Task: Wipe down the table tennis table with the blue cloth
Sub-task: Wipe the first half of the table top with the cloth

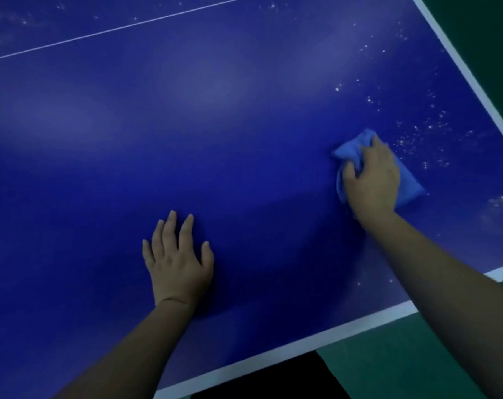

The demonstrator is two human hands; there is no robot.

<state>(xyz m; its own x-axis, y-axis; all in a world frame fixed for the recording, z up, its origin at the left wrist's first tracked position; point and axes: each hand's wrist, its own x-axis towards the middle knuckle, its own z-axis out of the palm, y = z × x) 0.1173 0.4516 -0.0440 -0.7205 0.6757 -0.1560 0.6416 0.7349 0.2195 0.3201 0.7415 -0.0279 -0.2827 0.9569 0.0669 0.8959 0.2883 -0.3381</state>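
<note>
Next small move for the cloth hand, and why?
Probably slide the right hand with the cloth up and right, toward the side line. White specks lie just past the cloth there, while the table beside the flat left hand looks speck-free.

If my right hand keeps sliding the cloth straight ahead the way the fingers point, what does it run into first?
Probably nothing solid. The right hand holds the blue cloth with fingers pointing up the table. Ahead lies bare blue surface with scattered white specks, so it would likely sweep those first.
</note>
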